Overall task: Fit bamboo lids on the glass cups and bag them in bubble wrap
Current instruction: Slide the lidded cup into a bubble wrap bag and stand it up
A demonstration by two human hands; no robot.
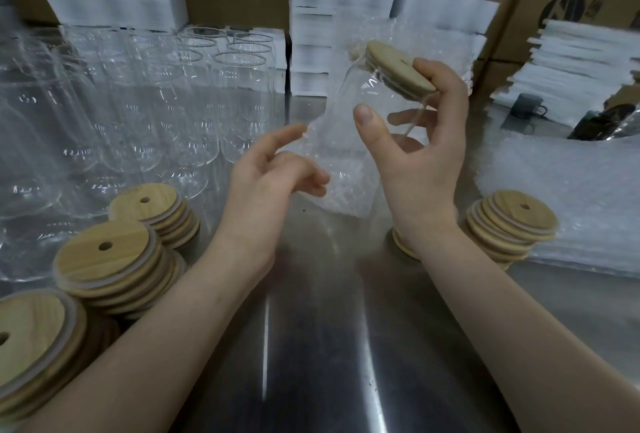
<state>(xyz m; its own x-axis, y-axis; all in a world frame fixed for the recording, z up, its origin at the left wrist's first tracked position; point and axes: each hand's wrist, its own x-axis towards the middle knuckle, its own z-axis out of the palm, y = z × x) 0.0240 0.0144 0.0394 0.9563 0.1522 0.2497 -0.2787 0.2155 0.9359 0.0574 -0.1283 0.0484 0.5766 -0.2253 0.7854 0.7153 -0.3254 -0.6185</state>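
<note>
Glass cup point(349, 93), bamboo lid point(398, 67) already seated, hangs tilted above the table point(311, 328): lid end up and to the right, base down and to the left, seemingly sunk in a bubble-wrap bag point(343, 193). The right hand point(422, 162) grips the cup just under the lid. The left hand point(266, 183) hovers beside the cup's base, fingers loose, index tip at the bag's edge, holding nothing I can see. It looks better placed to draw the bag up along the cup's long axis.

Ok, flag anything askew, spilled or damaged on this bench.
Nothing broken or spilled. The bamboo lid stack right of the right hand sits slumped, its lids fanned sideways; the left stacks lean too. The held glass cup is tilted.
</note>
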